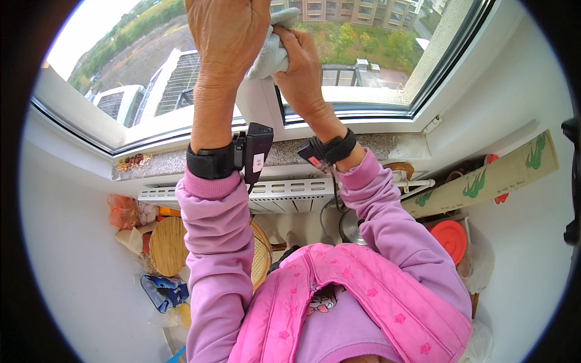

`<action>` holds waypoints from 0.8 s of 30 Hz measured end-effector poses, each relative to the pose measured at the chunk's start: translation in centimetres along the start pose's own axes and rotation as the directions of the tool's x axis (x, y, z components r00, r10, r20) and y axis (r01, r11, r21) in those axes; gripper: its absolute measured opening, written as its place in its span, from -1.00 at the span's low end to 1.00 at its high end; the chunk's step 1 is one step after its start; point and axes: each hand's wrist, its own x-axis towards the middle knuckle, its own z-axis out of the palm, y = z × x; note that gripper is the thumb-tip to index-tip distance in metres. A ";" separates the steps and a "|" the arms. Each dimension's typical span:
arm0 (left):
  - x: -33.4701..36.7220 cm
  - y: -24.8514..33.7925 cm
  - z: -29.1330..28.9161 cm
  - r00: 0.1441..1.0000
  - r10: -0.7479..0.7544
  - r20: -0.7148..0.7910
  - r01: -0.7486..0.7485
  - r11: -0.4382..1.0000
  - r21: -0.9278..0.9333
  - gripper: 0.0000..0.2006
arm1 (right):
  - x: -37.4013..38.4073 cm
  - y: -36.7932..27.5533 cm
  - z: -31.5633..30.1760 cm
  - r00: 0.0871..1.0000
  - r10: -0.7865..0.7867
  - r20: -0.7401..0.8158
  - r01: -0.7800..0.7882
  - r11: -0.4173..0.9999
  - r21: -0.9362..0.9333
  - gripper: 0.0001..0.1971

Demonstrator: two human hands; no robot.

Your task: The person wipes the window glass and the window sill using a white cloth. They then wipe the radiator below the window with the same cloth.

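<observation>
Beyond our pink vest point(369, 275), our right hand point(299, 69) clamps a pale grey cloth point(270, 58) at the white window frame point(257, 104). Our left hand point(229, 36) is just beside the cloth, fingers hidden; we cannot tell its grip. Buildings point(357, 11) stand outside.

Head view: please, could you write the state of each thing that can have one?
Left hand: raised, fingers cut off by the picture's edge
Right hand: raised, closed on the grey cloth
Grey cloth: bunched up
Wrist straps: fastened around both wrists
Sleeves: wrinkled
Window: open or shut, cannot tell
Radiator: on or off, cannot tell
Orange bag: crumpled
</observation>
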 end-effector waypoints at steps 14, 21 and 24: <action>-0.1 -0.4 0.2 0.999 0.027 -0.037 -0.028 0.999 -0.028 -0.85 | 6.9 14.3 -20.4 0.881 -0.240 -0.408 -0.102 0.746 -0.658 -0.65; 0.0 -0.3 0.1 0.999 0.014 -0.036 -0.014 1.000 -0.013 -0.85 | 9.1 15.4 -22.7 0.770 -0.240 -0.591 -0.231 0.759 -0.609 -0.75; 0.1 -0.2 0.1 0.998 0.023 -0.050 -0.023 1.000 -0.004 -0.85 | 9.0 13.4 -18.8 0.828 -0.402 -0.390 0.064 0.760 -0.646 -0.67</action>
